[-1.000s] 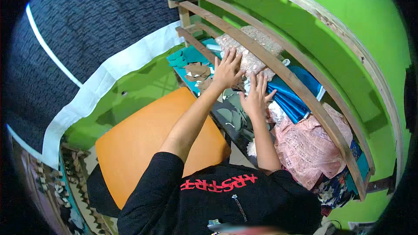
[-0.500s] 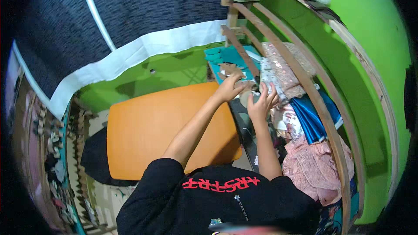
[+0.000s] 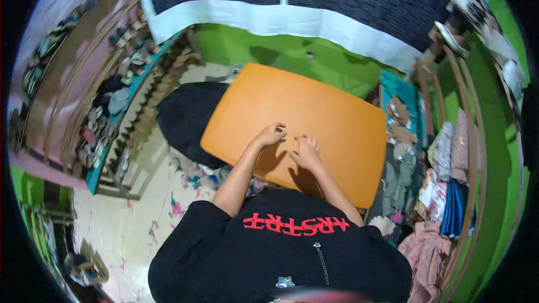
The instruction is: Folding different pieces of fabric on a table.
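Both hands are over the orange table (image 3: pixel 331 104), whose top is bare around them. My left hand (image 3: pixel 272 134) hovers near the middle with loosely curled fingers; a small gap shows between thumb and forefinger, and I see nothing in it. Just to its right, my right hand (image 3: pixel 306 152) has its fingers apart and bent, holding nothing that I can make out. The hands do not touch each other. Their shadows fall on the tabletop towards me.
Right of the table, a low teal-covered rack (image 3: pixel 402 88) bears brown and grey cut pieces. Folded fabrics, a blue cloth (image 3: pixel 453 207) and a pink lace garment (image 3: pixel 424 255) lie beyond it. A black round thing (image 3: pixel 191 118) stands left; scraps litter the tiled floor (image 3: pixel 149 241).
My hands have moved from the cut pieces on the rack at the right to above the orange table. The view has turned left, showing the shelves and the scrap-strewn floor.
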`<state>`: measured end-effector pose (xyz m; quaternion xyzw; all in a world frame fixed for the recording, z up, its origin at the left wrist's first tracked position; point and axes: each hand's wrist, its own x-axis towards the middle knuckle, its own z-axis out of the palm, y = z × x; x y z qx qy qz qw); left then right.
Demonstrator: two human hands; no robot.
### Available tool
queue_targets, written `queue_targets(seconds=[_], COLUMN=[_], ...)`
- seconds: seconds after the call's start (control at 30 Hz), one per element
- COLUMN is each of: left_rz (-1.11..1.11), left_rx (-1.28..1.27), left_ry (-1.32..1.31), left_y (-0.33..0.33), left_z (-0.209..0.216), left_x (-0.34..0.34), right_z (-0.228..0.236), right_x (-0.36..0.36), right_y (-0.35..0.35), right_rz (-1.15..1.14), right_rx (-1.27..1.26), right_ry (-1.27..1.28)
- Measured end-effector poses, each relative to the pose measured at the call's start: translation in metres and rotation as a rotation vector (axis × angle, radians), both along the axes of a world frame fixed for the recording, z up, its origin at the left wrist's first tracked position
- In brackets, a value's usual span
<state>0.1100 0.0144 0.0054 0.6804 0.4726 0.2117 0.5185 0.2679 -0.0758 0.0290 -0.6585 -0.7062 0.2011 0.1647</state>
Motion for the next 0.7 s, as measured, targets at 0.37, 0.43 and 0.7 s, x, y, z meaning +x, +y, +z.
queue_targets(seconds=[0.37, 0.43, 0.7], left_rz=[0.407, 0.461, 0.733], left_rx=[-0.040, 0.063, -0.512], left_ry=[0.218, 0.237, 0.027], left_y=[-0.055, -0.064, -0.061], left_z=[-0.047, -0.037, -0.056], left_x=[-0.232, -0.245, -0.290], right_z=[-0.031, -0.031, -0.036], right_x=[-0.216, -0.232, -0.257], right_y=[0.028, 0.032, 0.054], right_rz=[0.421, 0.437, 0.450], right_rx=[-0.136, -0.162, -0.190], right_ry=[0.103, 0.088, -0.034])
